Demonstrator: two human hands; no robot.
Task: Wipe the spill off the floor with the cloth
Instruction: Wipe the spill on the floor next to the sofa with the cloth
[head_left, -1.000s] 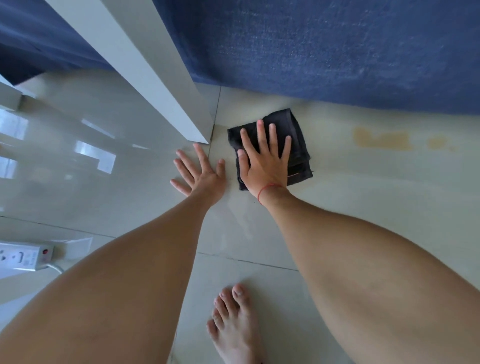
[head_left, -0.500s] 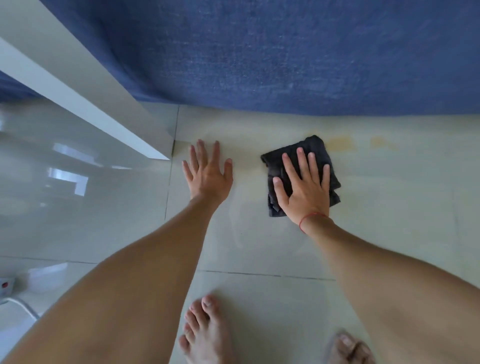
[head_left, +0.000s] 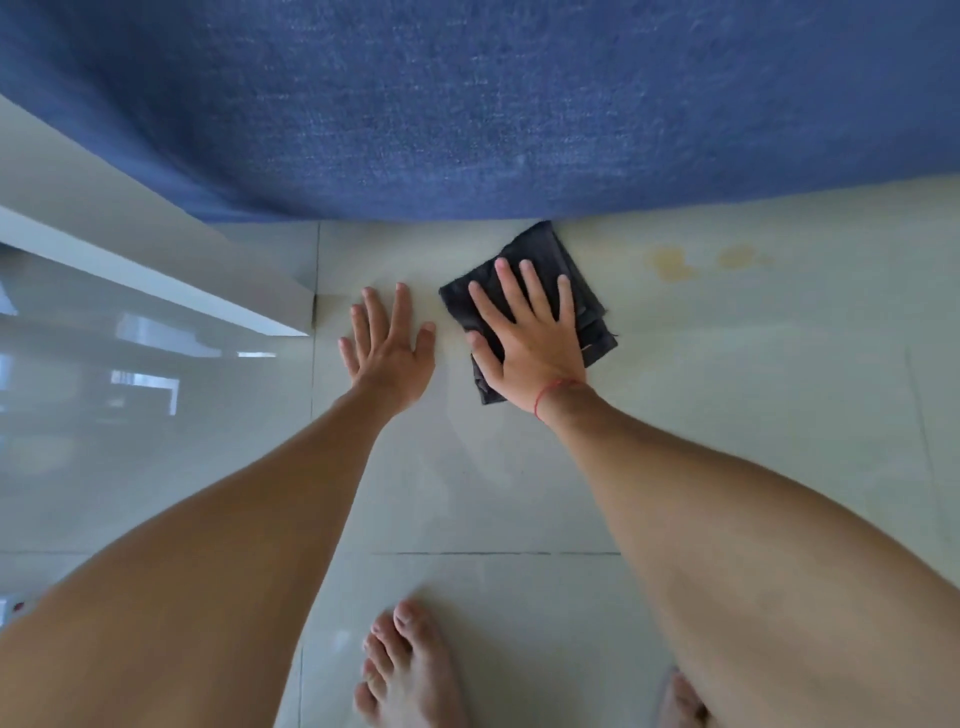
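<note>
We take the dark folded cloth (head_left: 540, 291) as our landmark. Far to its left, at the frame's lower edge, a small white object with a red dot (head_left: 13, 608) peeks out, mostly hidden by our left forearm; we cannot tell what it is. Up and left of the cloth, a white furniture panel (head_left: 156, 270) runs diagonally, cut off by the left border. Just left of the cloth our left hand (head_left: 387, 345) lies flat on the tiled floor (head_left: 727, 415), fingers spread, its grip open and holding nothing. Our right hand (head_left: 530, 338) lies on the cloth itself, palm down and fingers splayed, pressing rather than clutching; it covers the cloth's middle, so only the edges and corners show. Behind the cloth hangs blue fabric (head_left: 467, 104), its top cut off. Right of the cloth, well apart, two faint yellowish spill stains (head_left: 675, 264) mark the floor. Below the cloth, two bare feet (head_left: 410, 670) are cropped by the bottom edge.
</note>
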